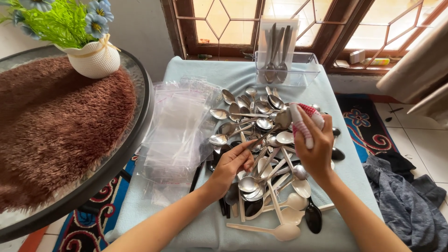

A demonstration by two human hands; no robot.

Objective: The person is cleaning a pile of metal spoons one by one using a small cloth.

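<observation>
Holding a metal spoon [268, 133] by its handle, the left hand [232, 163] has its fingertips pinched together on the stem, low over the heap. The right hand [317, 147] is closed around a red-and-white checked cloth [305, 119], which is pressed against the bowl end of the same spoon, raised above the pile. Beneath both hands lies a heap of spoons [261, 172], metal, black and cream plastic mixed, spread across the light blue surface [186, 228]. Just left of the heap sits a loose stack of clear plastic bags [175, 130]. At the far edge of the surface stands a clear plastic container [305, 70] with two upright metal spoons [276, 56] inside. A round glass table [135, 135] with a brown fluffy mat [56, 130] and a white flower pot [93, 58] stands to the left. Grey clothing [406, 200] lies on the floor at right.
</observation>
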